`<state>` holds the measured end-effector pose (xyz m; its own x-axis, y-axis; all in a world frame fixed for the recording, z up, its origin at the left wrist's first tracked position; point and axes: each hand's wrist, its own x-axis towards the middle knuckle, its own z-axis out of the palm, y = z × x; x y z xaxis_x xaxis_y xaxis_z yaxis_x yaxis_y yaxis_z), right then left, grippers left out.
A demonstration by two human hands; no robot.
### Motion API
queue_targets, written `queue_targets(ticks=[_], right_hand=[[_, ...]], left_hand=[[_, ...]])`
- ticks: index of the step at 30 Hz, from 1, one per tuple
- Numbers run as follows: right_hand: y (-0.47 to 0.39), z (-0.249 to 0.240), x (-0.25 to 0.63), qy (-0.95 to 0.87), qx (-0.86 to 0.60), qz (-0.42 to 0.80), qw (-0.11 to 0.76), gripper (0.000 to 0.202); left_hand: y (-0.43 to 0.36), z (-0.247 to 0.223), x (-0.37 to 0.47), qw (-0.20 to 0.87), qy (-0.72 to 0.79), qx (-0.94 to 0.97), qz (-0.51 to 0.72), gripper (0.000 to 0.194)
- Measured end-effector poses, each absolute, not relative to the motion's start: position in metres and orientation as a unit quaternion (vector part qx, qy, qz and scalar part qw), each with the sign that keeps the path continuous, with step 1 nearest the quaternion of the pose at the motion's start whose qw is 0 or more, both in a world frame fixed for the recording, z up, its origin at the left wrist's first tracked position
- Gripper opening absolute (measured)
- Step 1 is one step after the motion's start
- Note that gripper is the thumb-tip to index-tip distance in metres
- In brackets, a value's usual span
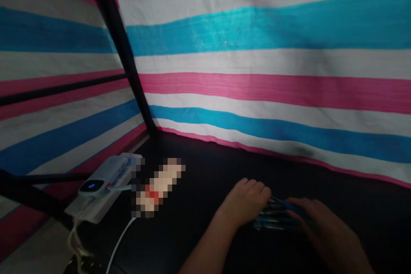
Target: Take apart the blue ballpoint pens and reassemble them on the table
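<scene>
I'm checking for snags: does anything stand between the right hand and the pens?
Nothing visible does: the right hand is right at one end of the pens, and the left hand is at the other.

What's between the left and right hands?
In the head view: a loose bundle of slim, blue-and-dark, pen-like sticks, running from the left hand toward the right hand. Dimness and blur hide their exact kind.

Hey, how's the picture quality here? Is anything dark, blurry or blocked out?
Head view: the striped sheet is brightest on its upper blue band, while the black tabletop sinks into shadow; head view: the right hand's grip and the pen-like items look dim and soft; head view: a pixelated patch hides whatever lies beneath it.
</scene>
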<state>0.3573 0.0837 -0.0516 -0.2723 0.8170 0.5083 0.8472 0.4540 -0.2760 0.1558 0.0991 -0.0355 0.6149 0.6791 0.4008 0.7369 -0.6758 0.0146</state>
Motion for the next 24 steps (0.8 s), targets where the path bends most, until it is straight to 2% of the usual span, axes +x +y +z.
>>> queue_targets(ticks=[3, 8, 11, 13, 16, 19, 22, 24], right_hand=[[0.08, -0.043, 0.348, -0.809, -0.525, 0.04, 0.263, 0.037], [0.075, -0.032, 0.341, -0.798, -0.528, 0.067, 0.283, 0.023], [0.073, -0.027, 0.339, -0.775, -0.542, 0.118, 0.301, 0.032], [0.071, -0.026, 0.338, -0.778, -0.539, 0.146, 0.287, 0.027], [0.07, -0.024, 0.339, -0.773, -0.535, 0.139, 0.311, 0.021], [0.07, -0.024, 0.34, -0.756, -0.532, 0.167, 0.342, 0.031], [0.07, -0.024, 0.341, -0.754, -0.529, 0.209, 0.329, 0.028], [0.069, -0.023, 0.341, -0.76, -0.528, 0.193, 0.326, 0.023]], left_hand=[[0.099, -0.035, 0.154, 0.084, -0.397, -0.896, -0.184, 0.007], [0.097, -0.033, 0.154, 0.073, -0.423, -0.885, -0.183, 0.009], [0.094, -0.033, 0.154, 0.07, -0.424, -0.884, -0.185, 0.008], [0.094, -0.034, 0.154, 0.074, -0.417, -0.887, -0.184, 0.008], [0.094, -0.036, 0.153, 0.081, -0.417, -0.886, -0.189, 0.008], [0.093, -0.038, 0.152, 0.085, -0.427, -0.88, -0.191, 0.008], [0.092, -0.037, 0.151, 0.089, -0.428, -0.881, -0.181, 0.01], [0.09, -0.037, 0.151, 0.089, -0.428, -0.882, -0.176, 0.01]])
